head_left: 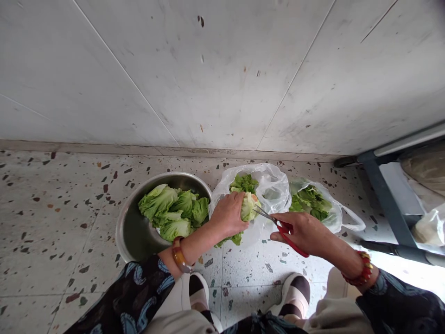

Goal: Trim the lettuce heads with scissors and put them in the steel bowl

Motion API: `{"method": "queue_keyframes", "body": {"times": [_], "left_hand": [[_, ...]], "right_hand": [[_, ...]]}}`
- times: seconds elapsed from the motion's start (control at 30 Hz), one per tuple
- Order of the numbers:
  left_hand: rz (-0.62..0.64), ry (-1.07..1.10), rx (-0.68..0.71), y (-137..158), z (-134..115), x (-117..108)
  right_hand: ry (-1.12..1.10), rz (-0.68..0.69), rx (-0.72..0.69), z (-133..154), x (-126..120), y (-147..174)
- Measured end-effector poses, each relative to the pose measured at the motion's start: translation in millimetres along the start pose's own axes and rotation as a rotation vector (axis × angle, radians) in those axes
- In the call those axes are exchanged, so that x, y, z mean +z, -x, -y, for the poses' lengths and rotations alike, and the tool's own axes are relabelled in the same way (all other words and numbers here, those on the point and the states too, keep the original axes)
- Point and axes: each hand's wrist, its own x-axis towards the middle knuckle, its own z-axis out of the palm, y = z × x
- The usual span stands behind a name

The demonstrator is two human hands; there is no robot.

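Note:
My left hand (229, 214) is closed round a head of lettuce (249, 207), its pale cut base turned to the right. In my right hand (304, 232) are red-handled scissors (287, 235), their blade tips at the base of that lettuce. Beneath and behind the lettuce lies a thin white plastic bag (273, 178) with more green leaves in it. To the left, a round metal basin (125, 211) holds several lettuce pieces (174, 208) on its right side. My left forearm passes over the basin's near right rim.
A second plastic bag (335, 215) of leafy greens (310, 202) lies to the right. Farther right stands a dark metal rack (387, 199) with bagged items. A grey wall (208, 83) rises behind the speckled floor (83, 222). My shoes (299, 290) are close below.

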Motion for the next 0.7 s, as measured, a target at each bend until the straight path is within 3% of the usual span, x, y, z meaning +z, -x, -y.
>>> {"method": "queue_keyframes", "body": {"times": [0.23, 0.4, 0.7], "left_hand": [[0.028, -0.026, 0.007, -1.0, -9.7, 5.8], [0.022, 0.015, -0.010, -4.2, -6.7, 7.0], [-0.020, 0.303, 0.011, -6.6, 23.7, 15.9]], "right_hand": [[-0.056, -0.138, 0.028, 3.5, 16.8, -5.8], [0.018, -0.138, 0.002, 0.6, 20.6, -11.3], [-0.085, -0.187, -0.046, -20.8, 24.9, -22.2]]}}
